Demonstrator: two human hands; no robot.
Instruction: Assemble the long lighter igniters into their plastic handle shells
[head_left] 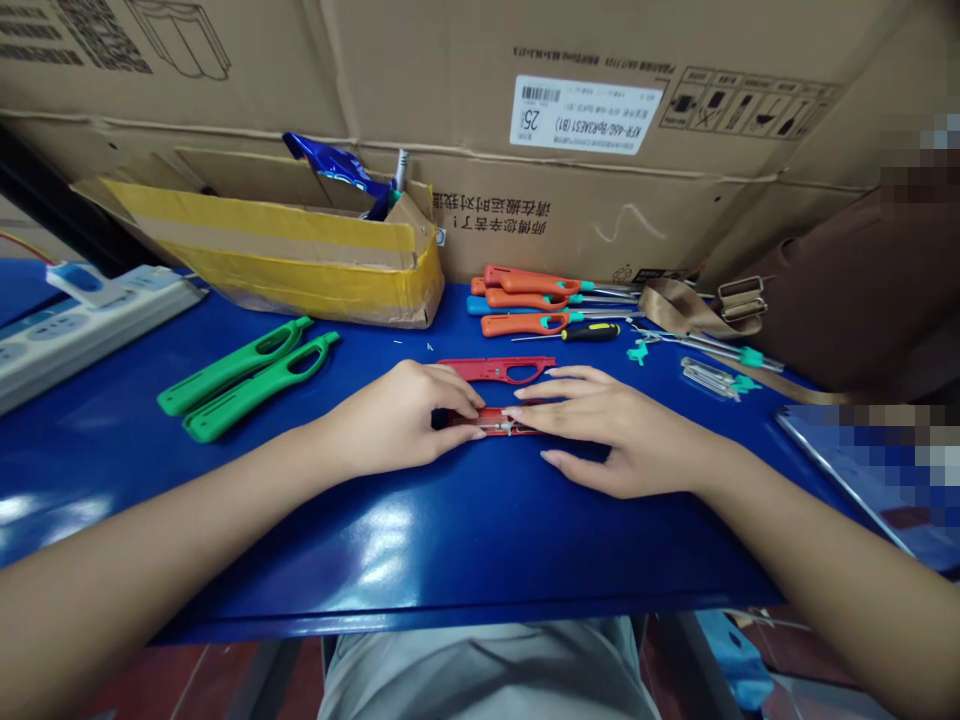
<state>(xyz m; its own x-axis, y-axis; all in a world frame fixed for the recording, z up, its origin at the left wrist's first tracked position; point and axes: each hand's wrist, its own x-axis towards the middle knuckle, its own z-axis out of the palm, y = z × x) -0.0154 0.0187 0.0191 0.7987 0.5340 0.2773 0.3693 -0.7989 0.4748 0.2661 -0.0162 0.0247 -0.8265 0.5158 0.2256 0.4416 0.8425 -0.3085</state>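
Observation:
On the blue table in front of me lies a red lighter casing half (491, 428), open side up, with a thin metal piece and small parts inside. My left hand (405, 415) grips its left end between thumb and fingers. My right hand (611, 430) reaches over its right end, fingers stretched and the thumb apart, with fingertips touching the inner parts. Those fingers hide the casing's right end. Just behind lies a second red casing half (480, 370) with a finger loop. Its left part is partly behind my left hand.
Green casings (251, 385) lie left, near a white power strip (82, 320). Orange long-nosed lighters (517, 324), a screwdriver (592, 332), a brown strap (679, 308) and metal rods (712, 348) lie behind. A yellow-taped box (315, 270) stands against large cardboard (465, 80).

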